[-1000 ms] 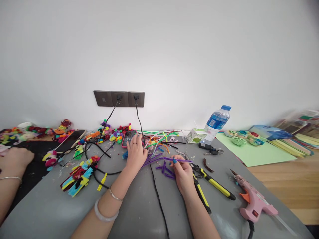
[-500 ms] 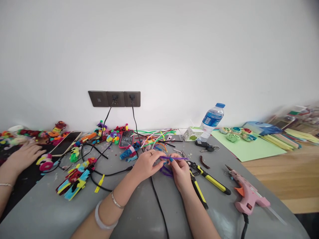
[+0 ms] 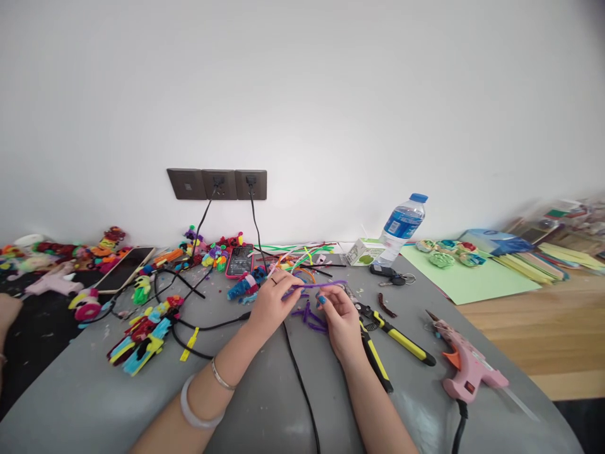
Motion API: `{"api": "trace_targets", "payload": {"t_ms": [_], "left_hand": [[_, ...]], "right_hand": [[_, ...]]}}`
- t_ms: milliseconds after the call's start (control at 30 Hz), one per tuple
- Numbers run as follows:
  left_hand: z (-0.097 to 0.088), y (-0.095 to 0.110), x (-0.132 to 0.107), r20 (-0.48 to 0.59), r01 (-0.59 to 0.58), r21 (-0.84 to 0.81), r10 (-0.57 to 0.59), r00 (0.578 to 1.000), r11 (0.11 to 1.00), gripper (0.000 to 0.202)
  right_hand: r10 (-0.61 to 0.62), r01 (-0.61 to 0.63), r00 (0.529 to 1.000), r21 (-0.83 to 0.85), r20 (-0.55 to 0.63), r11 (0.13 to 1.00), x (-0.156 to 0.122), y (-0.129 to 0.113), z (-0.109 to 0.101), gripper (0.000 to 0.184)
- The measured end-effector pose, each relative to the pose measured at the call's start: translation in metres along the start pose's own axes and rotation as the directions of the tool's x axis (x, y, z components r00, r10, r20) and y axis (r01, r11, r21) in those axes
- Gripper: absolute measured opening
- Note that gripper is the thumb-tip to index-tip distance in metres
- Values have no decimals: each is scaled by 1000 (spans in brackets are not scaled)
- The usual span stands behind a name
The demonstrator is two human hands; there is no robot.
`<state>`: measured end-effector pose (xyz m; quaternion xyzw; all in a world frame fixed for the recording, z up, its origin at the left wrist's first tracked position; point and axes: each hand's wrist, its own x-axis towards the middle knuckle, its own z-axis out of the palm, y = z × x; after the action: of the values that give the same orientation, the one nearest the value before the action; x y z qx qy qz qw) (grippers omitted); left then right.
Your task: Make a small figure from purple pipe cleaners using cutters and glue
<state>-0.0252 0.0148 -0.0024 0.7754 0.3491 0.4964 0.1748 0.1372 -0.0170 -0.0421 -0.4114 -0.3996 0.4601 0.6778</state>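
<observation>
My left hand (image 3: 273,301) and my right hand (image 3: 339,317) are raised just over a grey table (image 3: 265,403), both pinching a purple pipe cleaner (image 3: 316,285) that runs between them. The left fingers grip its left end, the right fingers its right end. Short purple pipe cleaner pieces (image 3: 309,317) lie on the table under the hands. A black cable (image 3: 297,378) runs between my forearms. Yellow-handled pliers (image 3: 387,333) lie just right of my right hand.
A pink glue gun (image 3: 466,369) lies at the right. A water bottle (image 3: 399,228), a small carton (image 3: 363,253), keys (image 3: 390,273) and green paper (image 3: 472,280) sit behind it. Coloured pipe cleaner figures (image 3: 144,334), two phones and cables crowd the left. Another person's hand (image 3: 7,309) shows at the left edge.
My left hand came back from the pile near the phone and took the left end of the purple pipe cleaner. The other person's hand drew back to the left edge.
</observation>
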Motion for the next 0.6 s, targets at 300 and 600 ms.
{"api": "trace_targets", "payload": {"t_ms": [300,600], "left_hand": [[5,-16,9,-91,438,-691,-671,736,574,35],[13,0,-8,35,95,-117,-91,995,989,15]], "right_hand": [[-4,3,999,-27,-42,1000,1,2,-2,32],[1,-1,1000,5,-17,1000,0,-1,-1,31]]}}
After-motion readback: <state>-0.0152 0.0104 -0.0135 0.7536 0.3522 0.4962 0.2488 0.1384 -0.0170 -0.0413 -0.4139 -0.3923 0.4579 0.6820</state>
